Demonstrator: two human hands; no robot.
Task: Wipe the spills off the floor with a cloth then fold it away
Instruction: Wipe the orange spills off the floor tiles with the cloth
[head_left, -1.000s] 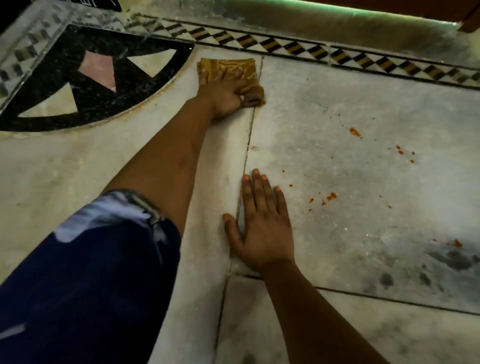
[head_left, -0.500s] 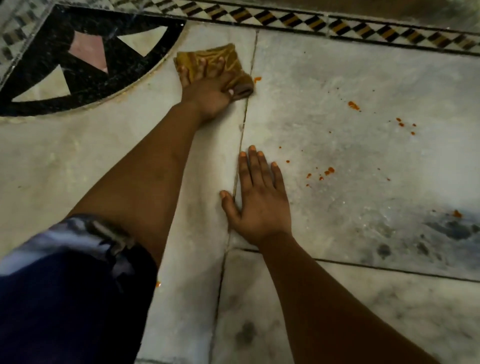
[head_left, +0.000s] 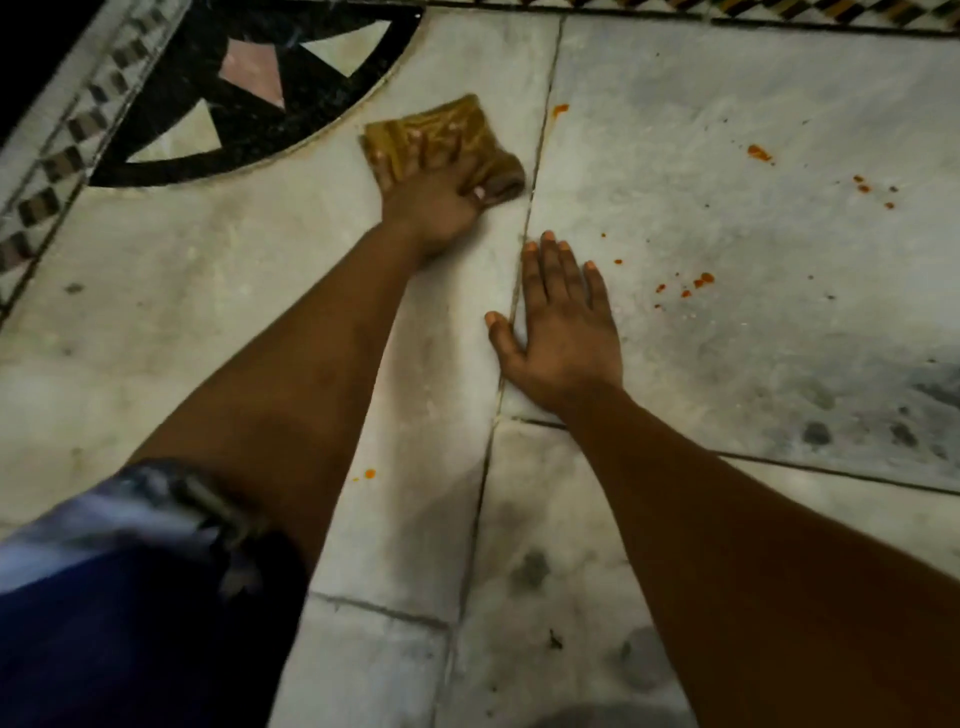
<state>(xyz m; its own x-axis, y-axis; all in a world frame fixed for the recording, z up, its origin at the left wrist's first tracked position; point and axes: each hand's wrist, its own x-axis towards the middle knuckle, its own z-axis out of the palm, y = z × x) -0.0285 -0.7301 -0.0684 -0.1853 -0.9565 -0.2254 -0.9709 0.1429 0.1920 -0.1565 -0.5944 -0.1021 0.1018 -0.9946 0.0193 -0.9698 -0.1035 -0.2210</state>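
A: What is the left hand (head_left: 434, 200) doing?

B: It lies on top of a folded mustard-yellow cloth (head_left: 441, 136) and presses it to the floor (head_left: 727, 322). The fingers reach forward over the fabric, and the thumb curls round the cloth's bunched right end, so the hand grips it. The picture is blurred there, so the single fingers are hard to tell apart.

A: And the right hand (head_left: 563, 332)?

B: Flat on the floor, palm down, fingers straight and close together, thumb spread to the left. It holds nothing. It sits just beside a seam between two slabs, near the left wrist.

A: Where is the cloth?

B: On a pale slab, just left of that same seam and just below a curved black stone inlay (head_left: 249, 98) set with pink and cream triangles.

A: What about the surface?

B: Smooth whitish marble with grey veins and dark smudges, cut in large slabs with thin dark joints. Small orange-red spills (head_left: 698, 283) are scattered right of the right hand; one spot (head_left: 560, 109) lies by the seam just beyond the cloth, another (head_left: 370, 473) beside the left forearm. A dark blue sleeve (head_left: 130, 613) fills the lower left.
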